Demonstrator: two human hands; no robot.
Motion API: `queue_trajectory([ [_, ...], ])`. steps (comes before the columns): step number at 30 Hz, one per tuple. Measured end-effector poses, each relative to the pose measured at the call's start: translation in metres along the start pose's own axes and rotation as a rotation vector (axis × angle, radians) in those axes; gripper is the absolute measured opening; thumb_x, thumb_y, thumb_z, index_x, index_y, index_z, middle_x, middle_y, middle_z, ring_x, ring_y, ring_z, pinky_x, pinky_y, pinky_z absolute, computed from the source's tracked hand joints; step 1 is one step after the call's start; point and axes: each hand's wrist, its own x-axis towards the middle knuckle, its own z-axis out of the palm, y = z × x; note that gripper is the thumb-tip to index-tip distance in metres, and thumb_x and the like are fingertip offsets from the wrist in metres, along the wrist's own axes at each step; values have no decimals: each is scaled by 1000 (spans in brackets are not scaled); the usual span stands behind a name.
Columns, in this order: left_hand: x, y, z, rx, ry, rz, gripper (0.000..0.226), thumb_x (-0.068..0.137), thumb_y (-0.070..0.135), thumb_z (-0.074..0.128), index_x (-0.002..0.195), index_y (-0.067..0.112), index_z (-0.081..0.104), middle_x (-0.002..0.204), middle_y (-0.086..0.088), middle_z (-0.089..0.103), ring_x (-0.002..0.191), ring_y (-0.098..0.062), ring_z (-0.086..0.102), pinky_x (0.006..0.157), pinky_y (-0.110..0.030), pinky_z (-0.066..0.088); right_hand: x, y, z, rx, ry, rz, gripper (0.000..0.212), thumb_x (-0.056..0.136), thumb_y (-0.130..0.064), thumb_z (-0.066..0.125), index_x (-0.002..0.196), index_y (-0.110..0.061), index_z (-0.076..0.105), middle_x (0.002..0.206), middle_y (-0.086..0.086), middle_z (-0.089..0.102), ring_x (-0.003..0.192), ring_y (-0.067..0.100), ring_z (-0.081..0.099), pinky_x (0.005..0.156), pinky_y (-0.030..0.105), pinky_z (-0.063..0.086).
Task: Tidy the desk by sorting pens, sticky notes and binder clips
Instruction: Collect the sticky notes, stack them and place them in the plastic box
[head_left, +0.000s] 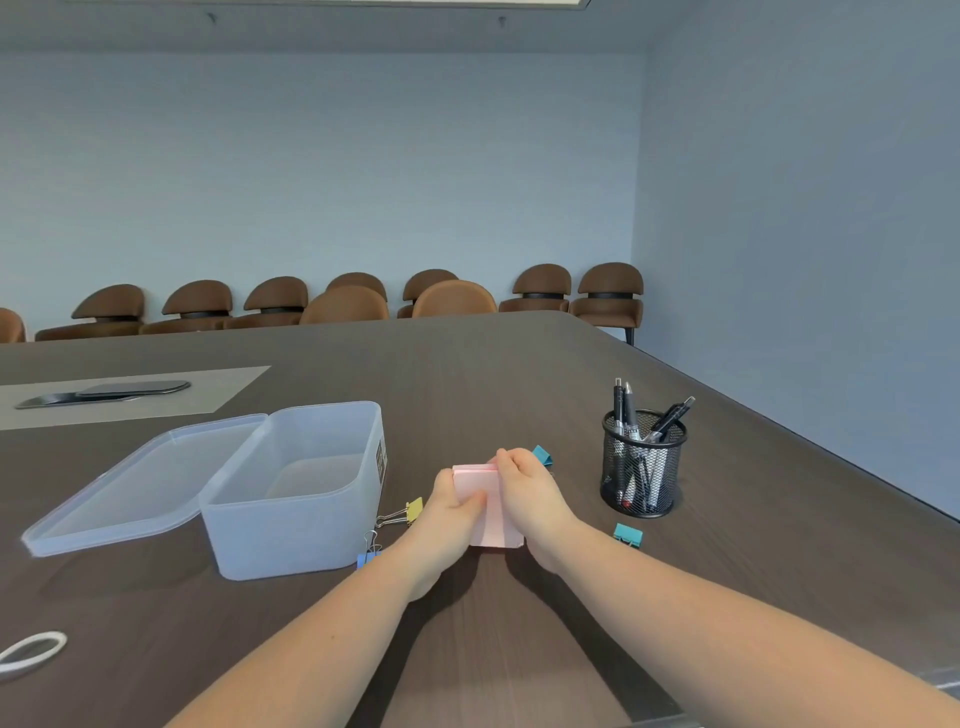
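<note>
Bare forearms nearest; beyond, dark wood-grain desk (493, 374), open translucent plastic box (291, 519), black mesh pen cup (643, 467). Left hand (449, 514) and right hand (524, 493) closed around pink sticky-note pad (488, 525), squaring it. Next, probably: placing in box.

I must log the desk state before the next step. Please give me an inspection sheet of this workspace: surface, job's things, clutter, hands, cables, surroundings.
Surface: dark wood-grain table, with a grey inset panel at far left.
Job's things: pink sticky notes held in both hands; pens standing in a black mesh cup; yellow binder clip, blue binder clip and two teal binder clips loose on the table; clear plastic box open, its lid lying to its left.
Clutter: white loop at lower left; dark flat objects on the panel.
Hands: left hand and right hand both grip the sticky notes.
Cables: nothing seen for certain.
Surroundings: brown chairs along a blue wall.
</note>
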Motion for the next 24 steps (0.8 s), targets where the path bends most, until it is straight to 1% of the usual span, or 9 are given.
queue_trajectory([
  [1,2,2,-1,22,17,9,28,100,20,39,128,20,39,124,-2,56,118,-18,53,96,-32,45,2,-3,-1,-19,-19,-3,29,97,-40,31,85,-28,54,91,-3,58,92,18,56,97,40,42],
  [3,4,8,-3,65,71,43,25,100,19,37,124,17,44,120,-3,57,115,-20,54,95,-34,44,4,-11,-4,-19,-52,-22,30,98,-38,34,99,-22,59,105,3,62,96,22,57,91,38,45],
  [6,8,27,-8,163,180,154,15,98,17,44,107,12,55,98,-2,59,89,-20,54,74,-29,43,13,-26,-13,-26,-34,-58,37,99,-38,36,113,-13,59,112,7,62,100,24,58,87,37,45],
  [10,16,65,-32,245,302,257,14,90,14,60,76,12,59,69,2,51,72,-21,45,63,-29,35,30,-48,-25,-72,67,-86,36,99,-36,35,95,-12,61,99,6,61,88,23,54,79,31,41],
  [13,23,94,-59,193,385,238,5,89,12,62,86,11,66,86,-4,64,83,-26,58,74,-33,49,35,-70,-28,-175,70,-114,34,99,-27,37,75,-14,58,87,8,63,81,23,55,76,32,43],
  [16,30,109,-92,153,484,186,11,88,9,63,98,10,69,96,-7,66,91,-29,63,81,-37,51,30,-91,-14,-295,-82,-176,26,96,-26,43,83,-13,61,69,1,63,63,17,55,62,26,44],
  [21,54,79,-157,191,561,-92,10,85,-2,60,77,2,58,107,-25,67,100,-39,66,85,-46,55,24,-108,43,-515,-362,-189,34,93,-38,47,86,-8,60,62,4,61,52,19,49,48,25,38],
  [22,57,70,-164,238,554,-161,2,85,-3,59,85,-1,58,109,-26,66,100,-40,66,85,-47,55,25,-110,54,-583,-399,-190,35,93,-38,47,85,-7,60,60,4,59,50,18,49,47,25,38],
  [24,66,54,-173,320,529,-259,14,87,-4,55,101,-6,56,111,-25,63,102,-40,64,82,-44,55,29,-112,71,-722,-447,-183,37,93,-37,46,80,-6,61,57,4,58,47,17,48,45,24,38],
])
